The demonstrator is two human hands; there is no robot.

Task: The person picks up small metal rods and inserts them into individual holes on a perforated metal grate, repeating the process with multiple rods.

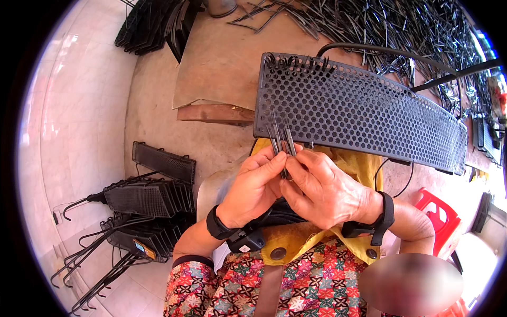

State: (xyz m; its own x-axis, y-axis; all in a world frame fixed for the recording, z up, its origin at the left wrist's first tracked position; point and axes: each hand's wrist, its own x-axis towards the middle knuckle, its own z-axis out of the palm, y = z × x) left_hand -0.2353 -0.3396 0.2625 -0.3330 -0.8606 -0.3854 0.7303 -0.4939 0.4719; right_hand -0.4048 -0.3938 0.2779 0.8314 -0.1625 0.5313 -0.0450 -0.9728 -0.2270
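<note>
My left hand (256, 179) and my right hand (327, 187) meet in front of my body, fingers pinched together. Between them is a small bunch of thin dark strips (283, 140), with the tips fanned upward and away from me. Both thumbs and fingertips press on the strips; their lower ends are mostly hidden by the fingers. Just beyond my hands lies a black perforated panel (359, 105) with rows of round holes, slanting toward the right. Short curled dark strips (298, 63) stick out of holes along its far left edge.
Loose dark strips (391, 31) are heaped at the far right. Stacked black panels with long hooked rods (142, 198) stand at the left, and more black racks (153, 26) at the far left. A brown board (222, 58) lies beyond; a red plastic stool (443, 216) is at the right.
</note>
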